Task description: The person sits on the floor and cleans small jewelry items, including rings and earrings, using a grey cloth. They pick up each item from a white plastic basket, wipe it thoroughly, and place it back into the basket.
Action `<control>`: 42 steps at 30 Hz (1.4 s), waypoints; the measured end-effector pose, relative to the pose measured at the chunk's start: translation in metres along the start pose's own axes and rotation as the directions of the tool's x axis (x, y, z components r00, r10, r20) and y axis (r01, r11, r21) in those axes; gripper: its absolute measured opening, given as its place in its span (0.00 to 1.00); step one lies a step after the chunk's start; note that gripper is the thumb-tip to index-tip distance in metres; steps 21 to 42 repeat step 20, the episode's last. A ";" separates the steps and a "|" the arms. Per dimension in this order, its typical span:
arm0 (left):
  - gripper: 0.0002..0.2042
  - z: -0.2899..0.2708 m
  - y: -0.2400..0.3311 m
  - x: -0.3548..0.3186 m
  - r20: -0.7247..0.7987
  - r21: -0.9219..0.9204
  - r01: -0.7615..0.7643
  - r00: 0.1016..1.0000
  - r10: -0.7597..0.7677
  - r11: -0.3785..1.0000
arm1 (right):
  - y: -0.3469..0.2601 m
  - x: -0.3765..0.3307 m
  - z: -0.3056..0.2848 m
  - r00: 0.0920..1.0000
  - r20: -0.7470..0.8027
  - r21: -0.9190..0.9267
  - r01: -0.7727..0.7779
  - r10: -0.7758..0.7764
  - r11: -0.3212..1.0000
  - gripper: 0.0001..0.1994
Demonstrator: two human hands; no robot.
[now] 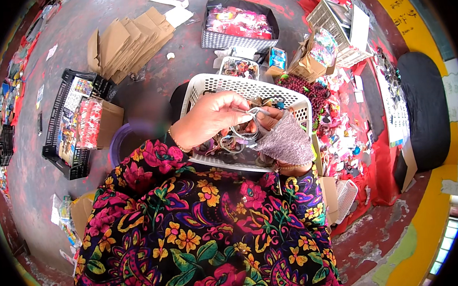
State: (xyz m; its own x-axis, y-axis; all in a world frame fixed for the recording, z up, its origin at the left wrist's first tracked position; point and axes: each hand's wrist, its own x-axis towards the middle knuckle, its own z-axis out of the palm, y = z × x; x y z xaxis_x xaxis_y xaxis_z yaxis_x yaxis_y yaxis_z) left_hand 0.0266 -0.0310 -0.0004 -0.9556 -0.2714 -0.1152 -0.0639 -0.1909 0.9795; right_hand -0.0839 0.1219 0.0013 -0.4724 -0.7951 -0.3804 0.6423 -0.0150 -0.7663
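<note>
Above a white perforated plastic basket [197, 92], my left hand [211, 117] pinches a thin pale grey cord [252, 111] between thumb and fingertips. Close beside it, my right hand [268, 120] has its fingers closed at the other side of the cord. A mauve fuzzy piece of cloth [286, 139] is held in that hand and hides much of its palm. Whether the cord is joined to the cloth I cannot tell. Inside the basket, under my hands, lies a tangle of cords and hair-tie-like loops [231, 143].
Ahead stand a small white basket of trinkets [239, 69] and a patterned box of pink packets [207, 39]. Leftward are folded cardboard [128, 41], a black crate [56, 145] and a purple tub [116, 144]. Dark red beads [305, 90] and scattered small goods [339, 141] lie right.
</note>
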 end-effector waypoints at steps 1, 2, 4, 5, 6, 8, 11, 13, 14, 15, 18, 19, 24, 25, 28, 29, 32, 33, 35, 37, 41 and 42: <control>0.04 -0.002 0.000 0.000 0.044 0.067 0.042 0.998 -0.045 0.997 | 0.000 0.000 -0.001 1.000 0.004 0.009 -0.008 0.008 1.000 0.12; 0.04 -0.003 0.000 0.000 0.027 0.066 0.073 0.997 -0.075 0.995 | 0.000 0.005 -0.001 0.999 0.020 -0.019 -0.049 0.049 0.999 0.10; 0.04 -0.003 0.000 -0.001 -0.001 0.024 0.090 0.996 -0.090 0.996 | 0.009 0.018 -0.011 0.993 0.097 0.068 -0.076 0.069 0.995 0.11; 0.04 -0.003 0.000 -0.003 -0.018 0.003 0.097 0.995 -0.097 0.995 | 0.012 0.021 -0.015 0.987 0.139 0.109 -0.092 0.077 0.990 0.12; 0.04 -0.004 -0.001 -0.003 -0.018 -0.123 0.132 0.991 -0.135 0.984 | 0.012 0.022 -0.019 0.987 0.143 0.143 -0.094 0.074 0.985 0.13; 0.05 -0.006 -0.005 -0.002 -0.025 -0.150 0.120 0.992 -0.125 0.981 | 0.019 0.030 -0.028 0.985 0.166 -0.241 0.090 -0.050 0.966 0.13; 0.05 -0.007 -0.007 -0.003 -0.031 -0.079 0.097 0.995 -0.099 0.992 | 0.008 0.020 -0.019 0.977 0.213 -0.116 -0.002 0.027 0.993 0.15; 0.05 -0.002 -0.003 -0.003 -0.046 -0.027 0.072 0.996 -0.073 0.997 | 0.006 0.018 -0.018 0.974 0.215 -0.034 -0.063 0.069 0.997 0.15; 0.05 -0.002 -0.004 -0.003 -0.047 -0.011 0.056 0.997 -0.056 0.998 | 0.005 0.017 -0.018 0.975 0.213 -0.070 -0.045 0.059 0.997 0.15; 0.05 -0.001 -0.006 -0.003 -0.048 0.004 0.040 0.998 -0.040 0.999 | 0.005 0.015 -0.019 0.977 0.214 -0.257 0.071 -0.015 0.964 0.15; 0.04 0.000 -0.007 -0.003 -0.066 0.054 0.026 0.998 -0.022 0.998 | 0.000 0.013 -0.016 0.963 0.267 -0.230 0.090 -0.026 0.969 0.16; 0.04 0.001 -0.007 -0.003 -0.079 0.072 0.027 0.997 -0.021 0.997 | -0.003 0.013 -0.013 0.956 0.294 -0.125 0.036 0.002 0.991 0.17; 0.04 0.001 -0.007 -0.003 -0.080 0.072 0.027 0.997 -0.021 0.997 | -0.009 0.011 -0.007 0.964 0.267 -0.115 0.038 -0.006 0.993 0.15; 0.04 0.001 -0.007 -0.003 -0.080 0.072 0.027 0.997 -0.021 0.997 | -0.009 0.011 -0.007 0.964 0.267 -0.115 0.038 -0.006 0.993 0.15; 0.04 0.001 -0.007 -0.003 -0.080 0.072 0.027 0.997 -0.021 0.997 | -0.009 0.011 -0.007 0.964 0.267 -0.115 0.038 -0.006 0.993 0.15; 0.04 0.001 -0.007 -0.003 -0.080 0.072 0.027 0.997 -0.021 0.997 | -0.009 0.011 -0.007 0.964 0.267 -0.115 0.038 -0.006 0.993 0.15; 0.04 0.001 -0.007 -0.003 -0.080 0.072 0.027 0.997 -0.021 0.997 | -0.009 0.011 -0.007 0.964 0.267 -0.115 0.038 -0.006 0.993 0.15; 0.04 0.001 -0.007 -0.003 -0.080 0.072 0.027 0.997 -0.021 0.997 | -0.009 0.011 -0.007 0.964 0.267 -0.115 0.038 -0.006 0.993 0.15; 0.04 0.001 -0.007 -0.003 -0.080 0.072 0.027 0.997 -0.021 0.997 | -0.009 0.011 -0.007 0.964 0.267 -0.115 0.038 -0.006 0.993 0.15; 0.04 0.001 -0.007 -0.003 -0.080 0.072 0.027 0.997 -0.021 0.997 | -0.009 0.011 -0.007 0.964 0.267 -0.115 0.038 -0.006 0.993 0.15; 0.04 0.001 -0.007 -0.003 -0.080 0.072 0.027 0.997 -0.021 0.997 | -0.009 0.011 -0.007 0.964 0.267 -0.115 0.038 -0.006 0.993 0.15; 0.04 0.001 -0.007 -0.003 -0.080 0.072 0.027 0.997 -0.021 0.997 | -0.009 0.011 -0.007 0.964 0.267 -0.115 0.038 -0.006 0.993 0.15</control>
